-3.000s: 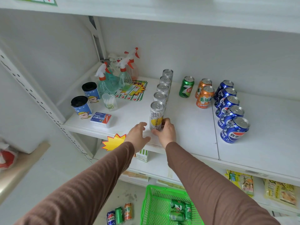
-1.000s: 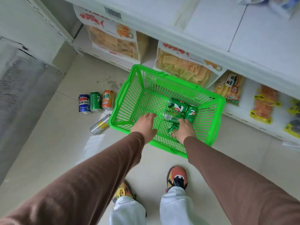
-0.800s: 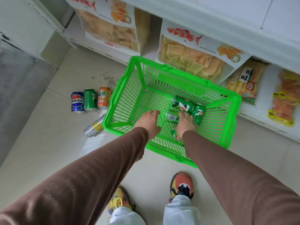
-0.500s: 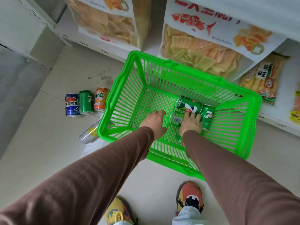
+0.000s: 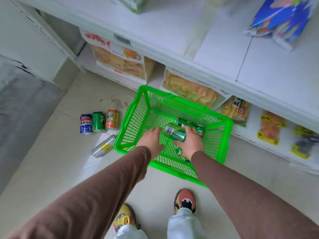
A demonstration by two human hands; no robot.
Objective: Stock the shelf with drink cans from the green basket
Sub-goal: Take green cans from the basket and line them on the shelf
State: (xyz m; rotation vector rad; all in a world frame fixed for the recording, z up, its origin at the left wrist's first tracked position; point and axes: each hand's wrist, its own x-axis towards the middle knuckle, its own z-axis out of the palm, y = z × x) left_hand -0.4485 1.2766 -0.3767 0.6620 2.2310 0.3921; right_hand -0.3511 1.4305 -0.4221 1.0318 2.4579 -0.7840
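The green basket (image 5: 131,121) stands on the floor below the white shelf (image 5: 215,54). My right hand (image 5: 190,141) grips a green 7-Up can (image 5: 174,132), held on its side above the basket floor. My left hand (image 5: 151,140) hovers beside it over the basket's left half, fingers relaxed, holding nothing. Green cans lie in the basket: one behind the held can (image 5: 181,121), one at its right (image 5: 201,131), and one partly hidden under my right wrist (image 5: 181,153).
Left of the basket a blue Pepsi can (image 5: 85,124), a green can (image 5: 98,121) and an orange can (image 5: 112,119) stand on the floor; a silver-yellow can (image 5: 103,146) lies on its side. Snack bags (image 5: 120,61) fill the bottom shelf. My shoes (image 5: 184,200) are below.
My right hand has closed round a green can and lifted it off the basket floor. The view has pulled back and up from the basket; my left hand stays beside it.
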